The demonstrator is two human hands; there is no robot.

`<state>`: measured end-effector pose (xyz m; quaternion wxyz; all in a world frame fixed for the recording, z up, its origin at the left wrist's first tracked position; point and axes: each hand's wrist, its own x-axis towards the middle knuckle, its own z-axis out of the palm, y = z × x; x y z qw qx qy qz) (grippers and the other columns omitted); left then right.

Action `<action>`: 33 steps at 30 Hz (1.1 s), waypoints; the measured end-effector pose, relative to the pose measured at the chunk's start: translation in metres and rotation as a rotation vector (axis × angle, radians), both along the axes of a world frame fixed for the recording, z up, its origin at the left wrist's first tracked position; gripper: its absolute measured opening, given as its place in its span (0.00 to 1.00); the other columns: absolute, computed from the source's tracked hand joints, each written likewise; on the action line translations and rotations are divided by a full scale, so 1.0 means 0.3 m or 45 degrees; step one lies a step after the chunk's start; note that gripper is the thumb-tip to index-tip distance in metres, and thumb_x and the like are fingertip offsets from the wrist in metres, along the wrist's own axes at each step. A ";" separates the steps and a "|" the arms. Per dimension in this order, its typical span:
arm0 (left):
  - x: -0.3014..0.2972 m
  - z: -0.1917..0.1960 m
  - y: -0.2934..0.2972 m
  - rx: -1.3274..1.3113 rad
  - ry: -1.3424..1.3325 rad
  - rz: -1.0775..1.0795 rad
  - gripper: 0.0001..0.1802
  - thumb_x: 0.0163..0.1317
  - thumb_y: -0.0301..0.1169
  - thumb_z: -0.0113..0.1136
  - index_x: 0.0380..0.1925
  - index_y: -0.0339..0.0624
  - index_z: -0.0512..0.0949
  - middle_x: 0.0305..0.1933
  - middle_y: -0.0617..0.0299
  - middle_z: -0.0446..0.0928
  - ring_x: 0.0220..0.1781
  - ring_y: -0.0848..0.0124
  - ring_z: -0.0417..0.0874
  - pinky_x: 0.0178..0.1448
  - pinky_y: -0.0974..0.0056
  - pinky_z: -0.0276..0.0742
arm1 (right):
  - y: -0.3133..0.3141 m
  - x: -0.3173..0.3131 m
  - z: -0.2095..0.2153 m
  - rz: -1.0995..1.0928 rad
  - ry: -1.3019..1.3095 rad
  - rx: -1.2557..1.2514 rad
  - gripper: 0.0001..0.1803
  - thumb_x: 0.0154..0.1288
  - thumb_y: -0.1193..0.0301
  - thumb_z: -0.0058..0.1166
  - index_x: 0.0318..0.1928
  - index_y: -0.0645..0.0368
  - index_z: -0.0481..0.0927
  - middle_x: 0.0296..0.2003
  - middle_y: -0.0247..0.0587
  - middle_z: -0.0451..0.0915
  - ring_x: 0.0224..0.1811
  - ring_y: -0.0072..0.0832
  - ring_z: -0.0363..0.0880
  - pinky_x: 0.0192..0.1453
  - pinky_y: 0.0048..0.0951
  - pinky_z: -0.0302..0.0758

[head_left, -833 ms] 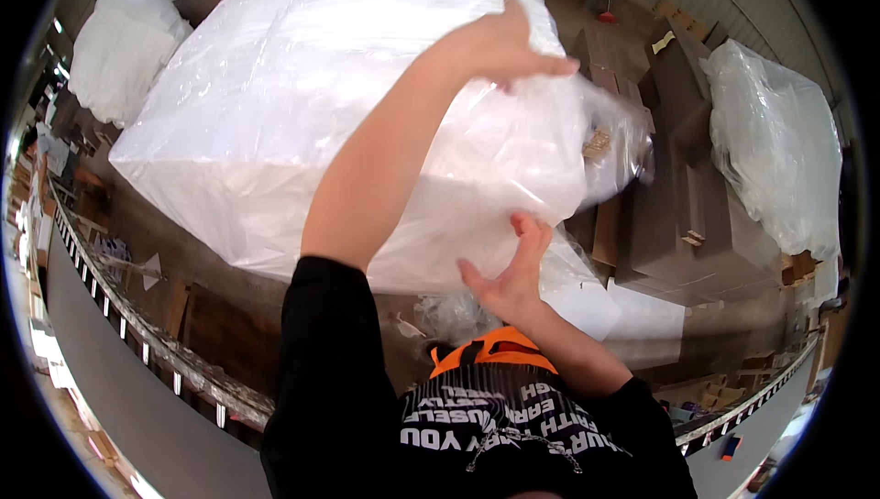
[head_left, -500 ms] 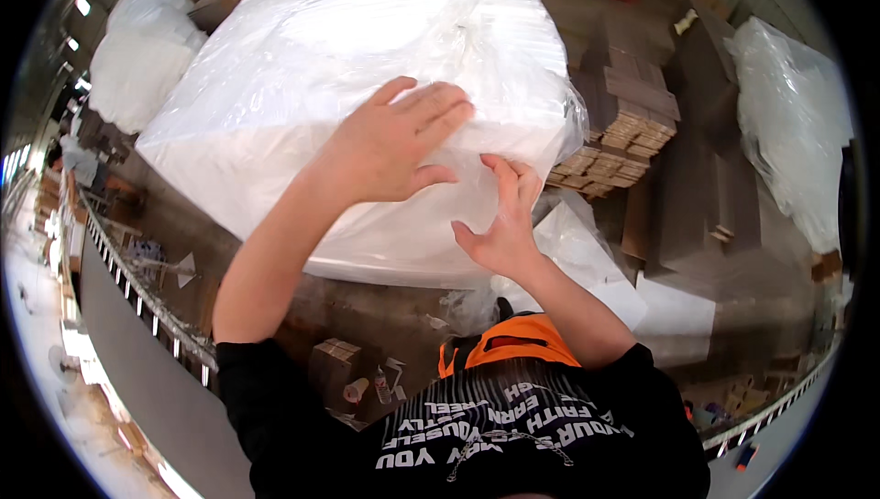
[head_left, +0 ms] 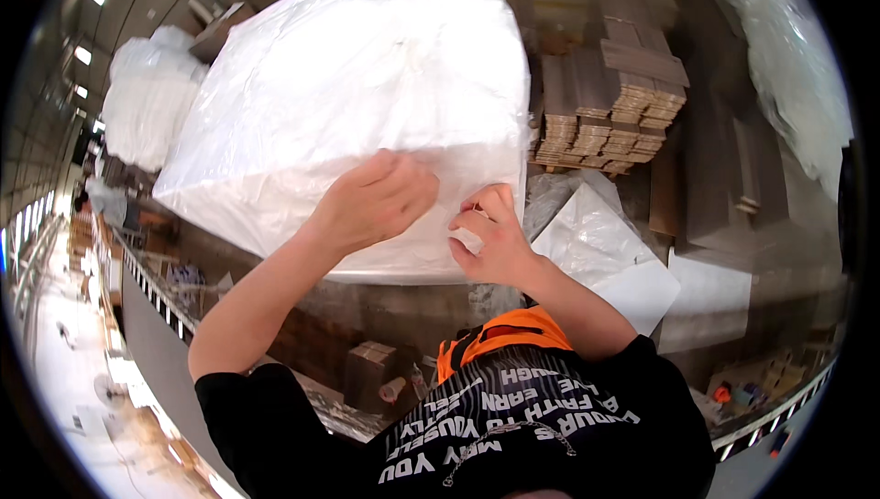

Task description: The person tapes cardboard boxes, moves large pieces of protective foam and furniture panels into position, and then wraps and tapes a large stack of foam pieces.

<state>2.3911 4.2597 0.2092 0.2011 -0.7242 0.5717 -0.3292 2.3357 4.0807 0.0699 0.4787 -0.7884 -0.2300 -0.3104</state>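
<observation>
A large white block-shaped stack wrapped in clear plastic film (head_left: 367, 68) fills the middle in front of me, its near side facing my body. My left hand (head_left: 380, 197) is closed, its fingers curled into the film just below the stack's upper near edge; the fingertips are hidden. Close by on the right, my right hand (head_left: 492, 235) bends its fingers around film at the near right corner, the thumb curving in from below. A narrow gap separates the two hands.
Bundled brown flat boards (head_left: 610, 105) are stacked beyond the right corner. White sheets with plastic (head_left: 600, 256) lie on the floor to the right. A wrapped white bundle (head_left: 151, 96) stands far left, another (head_left: 797, 68) far right. A carton (head_left: 369, 375) sits by my feet.
My left hand has moved down from the stack's top edge and curled from spread fingers to closed. My right hand has shifted slightly down, fingers bending inward. The view has tilted a little.
</observation>
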 end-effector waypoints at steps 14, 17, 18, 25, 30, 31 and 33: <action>-0.125 -0.035 -0.107 0.549 1.149 0.618 0.14 0.52 0.43 0.63 0.27 0.42 0.82 0.33 0.52 0.80 0.47 0.53 0.79 0.52 0.53 0.73 | -0.077 -0.168 -0.032 0.268 0.072 0.314 0.10 0.38 0.81 0.61 0.27 0.60 0.80 0.34 0.40 0.80 0.37 0.35 0.75 0.43 0.32 0.72; -0.109 -0.035 -0.090 0.407 1.215 0.563 0.14 0.51 0.44 0.63 0.20 0.45 0.80 0.24 0.54 0.78 0.39 0.53 0.81 0.48 0.52 0.74 | 0.050 -0.278 -0.090 -0.120 0.275 0.358 0.31 0.44 0.74 0.60 0.55 0.58 0.76 0.51 0.50 0.76 0.45 0.47 0.75 0.57 0.39 0.73; -0.104 -0.040 -0.087 0.351 1.182 0.534 0.14 0.50 0.42 0.63 0.16 0.45 0.78 0.19 0.56 0.77 0.34 0.54 0.81 0.46 0.52 0.75 | 0.080 -0.292 -0.084 -0.129 0.277 0.363 0.31 0.44 0.74 0.60 0.55 0.58 0.76 0.51 0.50 0.76 0.45 0.47 0.75 0.57 0.39 0.73; 0.004 -0.066 -0.042 0.212 1.448 0.508 0.11 0.46 0.35 0.58 0.13 0.42 0.73 0.16 0.57 0.75 0.28 0.59 0.81 0.39 0.49 0.72 | 0.220 -0.219 -0.068 0.307 0.518 0.055 0.21 0.41 0.68 0.60 0.40 0.61 0.79 0.38 0.48 0.80 0.41 0.43 0.77 0.46 0.40 0.75; 0.082 -0.017 -0.052 0.040 1.745 0.421 0.14 0.41 0.33 0.59 0.08 0.39 0.67 0.11 0.56 0.67 0.16 0.67 0.69 0.26 0.59 0.65 | 0.234 -0.358 -0.109 1.272 1.333 0.031 0.15 0.47 0.64 0.59 0.30 0.64 0.81 0.26 0.44 0.80 0.32 0.34 0.79 0.36 0.34 0.74; 0.075 0.006 -0.064 -0.135 1.871 0.472 0.15 0.41 0.30 0.60 0.07 0.39 0.64 0.09 0.61 0.62 0.14 0.73 0.63 0.21 0.64 0.58 | 0.236 -0.413 -0.160 1.396 1.242 -0.086 0.15 0.50 0.64 0.59 0.31 0.65 0.81 0.29 0.43 0.80 0.32 0.31 0.79 0.37 0.32 0.75; 0.131 -0.001 -0.054 -0.171 1.902 0.478 0.16 0.40 0.28 0.60 0.07 0.39 0.62 0.09 0.64 0.59 0.14 0.76 0.61 0.21 0.65 0.56 | 0.184 -0.496 -0.215 1.459 1.212 -0.022 0.14 0.54 0.66 0.59 0.36 0.64 0.81 0.32 0.41 0.81 0.33 0.26 0.80 0.38 0.28 0.75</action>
